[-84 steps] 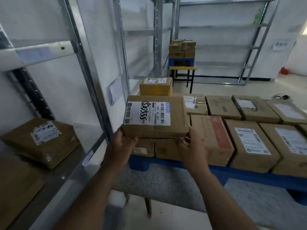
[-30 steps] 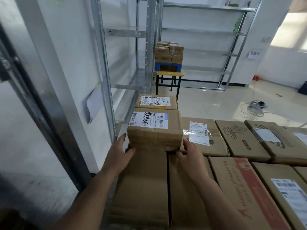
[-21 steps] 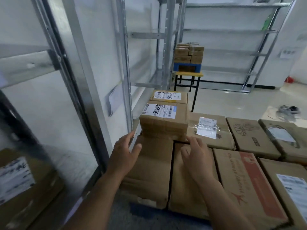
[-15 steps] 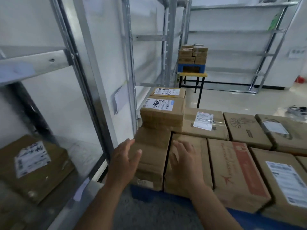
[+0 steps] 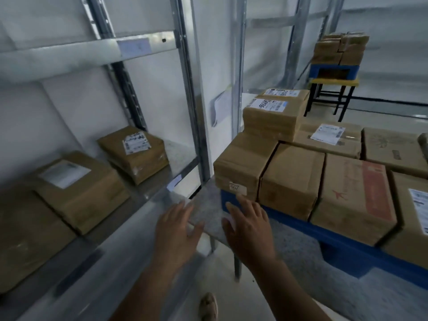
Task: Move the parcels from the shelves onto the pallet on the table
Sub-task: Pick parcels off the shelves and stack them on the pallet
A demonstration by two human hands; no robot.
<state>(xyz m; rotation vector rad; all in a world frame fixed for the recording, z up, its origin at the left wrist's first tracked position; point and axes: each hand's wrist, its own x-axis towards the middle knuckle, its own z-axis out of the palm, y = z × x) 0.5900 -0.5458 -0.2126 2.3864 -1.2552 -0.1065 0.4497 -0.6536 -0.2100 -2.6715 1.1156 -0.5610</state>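
Both hands float empty over the speckled grey table (image 5: 208, 212) corner: left hand (image 5: 176, 235) and right hand (image 5: 249, 230) flat, fingers spread, gripping nothing. Just beyond, square cardboard parcels sit tight on the blue pallet (image 5: 287, 216), the scribble-labelled parcel (image 5: 271, 117) stacked on top. Left, 2 taped parcels (image 5: 134, 154) wait on the steel shelf (image 5: 148, 195)

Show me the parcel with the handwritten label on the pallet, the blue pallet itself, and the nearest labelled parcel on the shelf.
handwritten-label parcel (image 5: 269, 122), head view, its taped front face.
blue pallet (image 5: 289, 216), head view, its front edge.
shelf parcel (image 5: 78, 193), head view, its top below the label.
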